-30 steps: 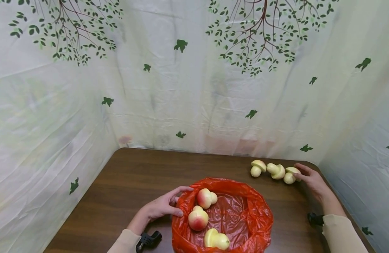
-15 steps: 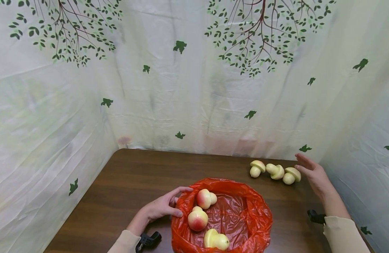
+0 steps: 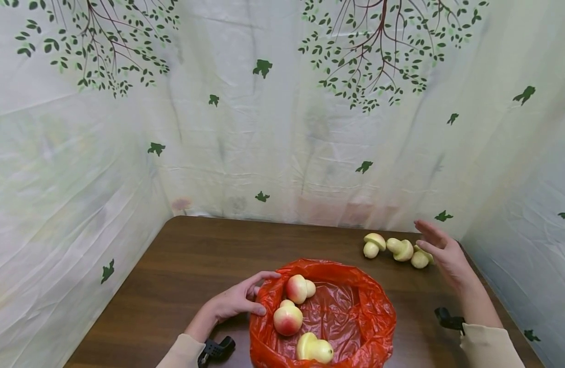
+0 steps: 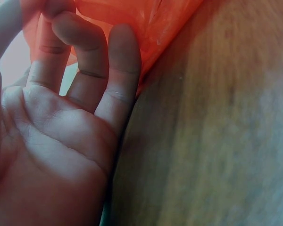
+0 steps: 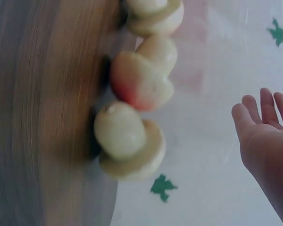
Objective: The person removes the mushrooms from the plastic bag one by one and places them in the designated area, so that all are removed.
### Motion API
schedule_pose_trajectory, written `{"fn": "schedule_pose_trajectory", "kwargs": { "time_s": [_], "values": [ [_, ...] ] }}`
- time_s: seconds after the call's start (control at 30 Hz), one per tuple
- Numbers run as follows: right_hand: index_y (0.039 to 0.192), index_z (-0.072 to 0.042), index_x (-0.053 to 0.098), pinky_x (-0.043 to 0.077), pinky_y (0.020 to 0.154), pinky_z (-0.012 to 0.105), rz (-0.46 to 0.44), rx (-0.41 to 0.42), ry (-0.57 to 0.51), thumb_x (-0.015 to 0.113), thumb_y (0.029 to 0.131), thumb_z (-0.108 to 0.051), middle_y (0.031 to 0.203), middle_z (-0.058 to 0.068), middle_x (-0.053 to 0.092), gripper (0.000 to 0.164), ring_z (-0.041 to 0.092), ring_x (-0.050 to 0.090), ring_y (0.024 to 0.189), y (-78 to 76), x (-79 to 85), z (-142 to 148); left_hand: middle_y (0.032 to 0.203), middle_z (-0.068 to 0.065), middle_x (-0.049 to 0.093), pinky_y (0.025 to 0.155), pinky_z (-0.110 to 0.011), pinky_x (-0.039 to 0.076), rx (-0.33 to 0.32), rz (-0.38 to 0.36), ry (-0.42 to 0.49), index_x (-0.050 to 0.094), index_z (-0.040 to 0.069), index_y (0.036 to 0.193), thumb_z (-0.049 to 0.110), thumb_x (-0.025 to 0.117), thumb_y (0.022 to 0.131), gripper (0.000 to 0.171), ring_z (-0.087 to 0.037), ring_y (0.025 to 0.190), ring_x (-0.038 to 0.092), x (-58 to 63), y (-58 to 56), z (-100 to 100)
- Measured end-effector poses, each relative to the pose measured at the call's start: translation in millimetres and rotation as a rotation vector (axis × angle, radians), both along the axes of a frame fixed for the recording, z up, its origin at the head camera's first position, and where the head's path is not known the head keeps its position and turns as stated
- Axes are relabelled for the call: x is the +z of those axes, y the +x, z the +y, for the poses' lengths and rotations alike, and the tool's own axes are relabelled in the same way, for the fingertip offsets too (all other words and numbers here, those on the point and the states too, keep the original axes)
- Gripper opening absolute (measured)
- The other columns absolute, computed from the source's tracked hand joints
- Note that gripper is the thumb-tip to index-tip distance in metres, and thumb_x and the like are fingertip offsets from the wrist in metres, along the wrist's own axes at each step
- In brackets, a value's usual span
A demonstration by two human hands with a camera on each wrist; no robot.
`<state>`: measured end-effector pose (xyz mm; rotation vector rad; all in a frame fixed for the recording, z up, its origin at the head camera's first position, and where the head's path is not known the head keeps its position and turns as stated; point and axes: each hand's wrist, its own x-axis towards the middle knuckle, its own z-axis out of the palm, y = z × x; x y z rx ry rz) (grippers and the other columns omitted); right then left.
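Observation:
My left hand (image 3: 234,297) grips the left side of a red plastic bag (image 3: 376,306), which stands wide open at the front of the table. In the left wrist view, bent fingers (image 4: 87,33) lie against the red plastic. Inside the bag are two red-capped toy mushrooms (image 3: 288,321) and a yellowish one (image 3: 313,348). At the back right, three pale toy mushrooms lie in a row: a left one (image 3: 373,245), a middle one (image 3: 400,249) and a right one (image 3: 420,258). My right hand (image 3: 443,250) holds nothing, its fingers extended, partly covering the right mushroom.
The brown wooden table (image 3: 209,250) runs back to a pale curtain (image 3: 264,153) printed with leaves and branches. Curtain also closes in the left and right sides. Each wrist wears a black strap-on device, the left one (image 3: 216,350) low beside the bag.
My right hand has come off the right mushroom, moved up and right, then swung back left above it with fingers extended. The left hand and the bag have stayed put.

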<state>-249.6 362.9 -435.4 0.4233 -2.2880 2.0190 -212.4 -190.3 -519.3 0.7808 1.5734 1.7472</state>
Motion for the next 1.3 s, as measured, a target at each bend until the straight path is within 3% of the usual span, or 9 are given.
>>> {"fn": "schedule_pose_trajectory", "kwargs": {
  "time_s": [0.4,0.67,1.0,1.3],
  "values": [
    [0.165,-0.002,0.033,0.041,0.105,0.004,0.004,0.054,0.055,0.061,0.107,-0.008,0.149,-0.024,0.052,0.065,-0.008,0.043,0.141,10.0,11.6,-46,0.117,-0.010,0.078,0.088,-0.039,0.066,-0.005,-0.002,0.006,0.028,0.014,0.165,0.010,0.070,0.101,0.077,-0.019,0.100,0.080,-1.2,-0.6,0],
    [0.163,-0.002,0.036,0.040,0.110,0.005,0.060,0.125,0.039,0.058,0.107,-0.002,0.153,-0.021,0.052,0.061,-0.013,0.044,0.140,13.8,20.8,-73,0.122,-0.017,0.076,0.089,-0.041,0.066,-0.005,-0.001,-0.003,0.028,0.014,0.165,0.010,0.070,0.101,0.076,-0.021,0.102,0.080,-1.1,-0.5,0],
    [0.163,-0.003,0.037,0.038,0.114,0.007,0.102,0.184,0.069,0.060,0.106,-0.003,0.167,0.002,0.046,0.062,-0.008,0.046,0.144,19.0,23.5,-98,0.122,-0.015,0.076,0.089,-0.040,0.066,-0.013,-0.004,0.010,0.027,0.014,0.165,0.010,0.070,0.102,0.076,-0.020,0.102,0.079,-0.4,-1.5,1],
    [0.163,-0.006,0.039,0.042,0.113,0.012,0.114,0.227,0.108,0.062,0.105,-0.004,0.168,0.007,0.043,0.063,-0.007,0.044,0.145,21.5,20.7,-112,0.114,-0.008,0.078,0.087,-0.038,0.066,-0.018,-0.002,0.020,0.027,0.013,0.165,0.010,0.070,0.102,0.076,-0.018,0.097,0.080,-0.9,-1.4,0]
  ]
}}
